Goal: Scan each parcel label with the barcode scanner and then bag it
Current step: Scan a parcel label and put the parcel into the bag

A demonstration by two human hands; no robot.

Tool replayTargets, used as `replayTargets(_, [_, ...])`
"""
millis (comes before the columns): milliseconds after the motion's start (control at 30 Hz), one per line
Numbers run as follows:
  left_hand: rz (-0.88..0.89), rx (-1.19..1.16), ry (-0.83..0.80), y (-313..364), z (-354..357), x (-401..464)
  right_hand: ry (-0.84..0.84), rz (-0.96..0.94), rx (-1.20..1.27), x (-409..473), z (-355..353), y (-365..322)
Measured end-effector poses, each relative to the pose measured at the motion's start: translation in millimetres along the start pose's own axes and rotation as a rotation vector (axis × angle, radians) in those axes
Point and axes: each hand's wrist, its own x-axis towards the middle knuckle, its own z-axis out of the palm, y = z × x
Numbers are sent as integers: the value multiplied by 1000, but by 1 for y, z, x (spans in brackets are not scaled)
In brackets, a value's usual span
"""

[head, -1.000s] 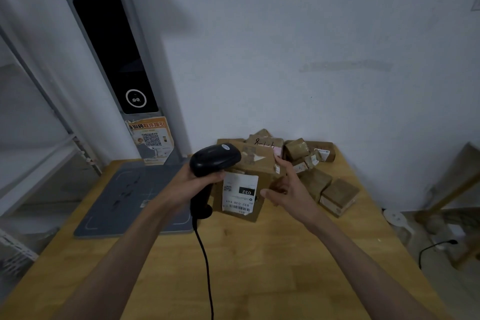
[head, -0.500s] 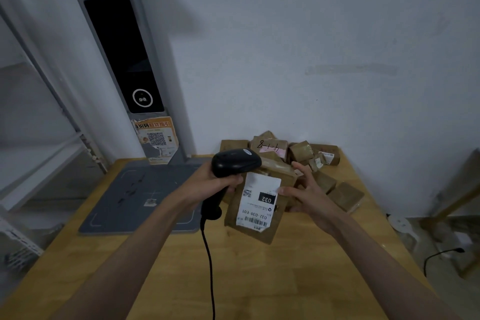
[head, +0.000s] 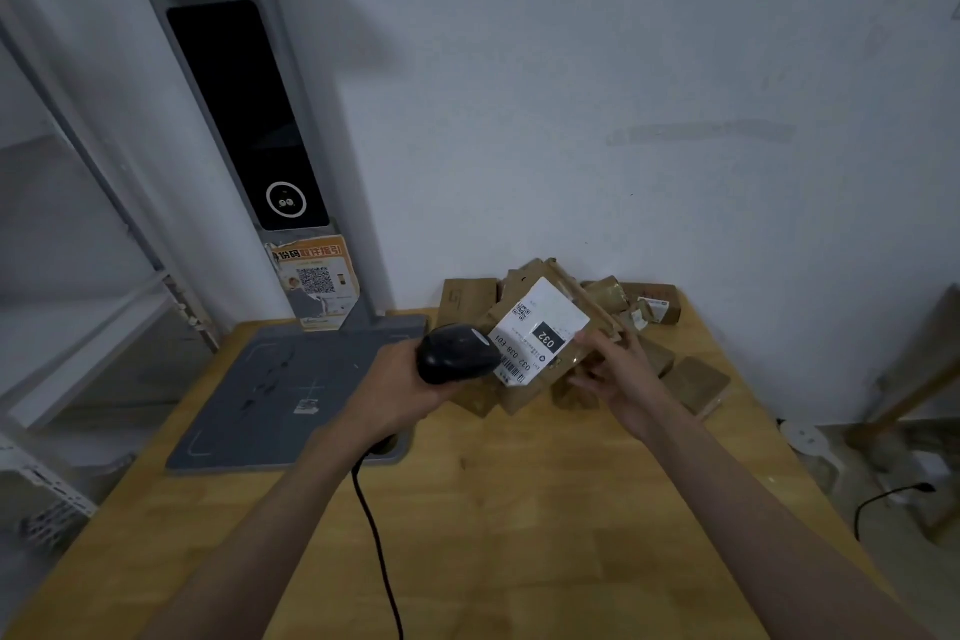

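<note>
My left hand (head: 397,387) grips a black corded barcode scanner (head: 456,360), whose head sits right against the lower left corner of a white label (head: 540,330). That label, marked 032, covers the face of a brown cardboard parcel (head: 524,392). My right hand (head: 621,372) holds the parcel by its right side, tilted up above the wooden table (head: 519,525). Behind it, several more brown parcels (head: 693,379) lie piled against the wall at the table's back right. No bag is in view.
A grey scanning mat (head: 280,395) lies on the table's left, under a tall grey kiosk (head: 249,114) with a dark screen and an orange QR poster (head: 314,281). Metal shelving (head: 78,286) stands at left. The scanner cable (head: 376,535) runs toward me. Table edge and floor clutter at right.
My right hand has lifted the parcel off the pile and tipped it back and to the right, label turned up. The scanner's head has closed in on the label's lower corner.
</note>
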Motion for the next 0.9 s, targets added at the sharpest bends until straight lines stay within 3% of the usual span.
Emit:
replayTargets(567, [27, 211, 17, -14, -2, -9, 7, -88, 112, -2, 18, 6])
replayTargets(900, [28, 207, 16, -26, -4, -7, 11, -85, 114, 1, 20, 8])
